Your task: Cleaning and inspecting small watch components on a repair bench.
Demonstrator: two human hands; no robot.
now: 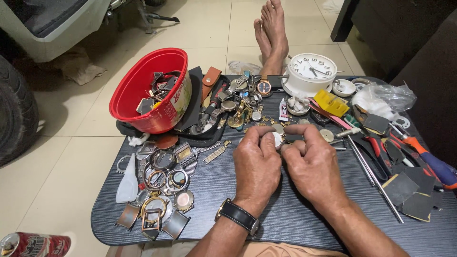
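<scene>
Both hands meet over the middle of the dark bench point(295, 223). Left hand point(257, 164), wristwatch on its wrist, curls its fingers closed around a small round pale watch part point(277, 140), pinched at the fingertips; right hand point(312, 164) closes against it from the other side, thumb and forefinger pressing. The part sits just above the bench, between the two hands. Step in hand looks like fitting or prying at the piece; the next move likely needs a steady grip and fine fingertip pressure. Most of the part is hidden by fingers; any tool in the right hand cannot be made out. Red bowl point(147, 90) of parts, white alarm clock point(312, 71), loose watch cases point(159, 190) lie around.
</scene>
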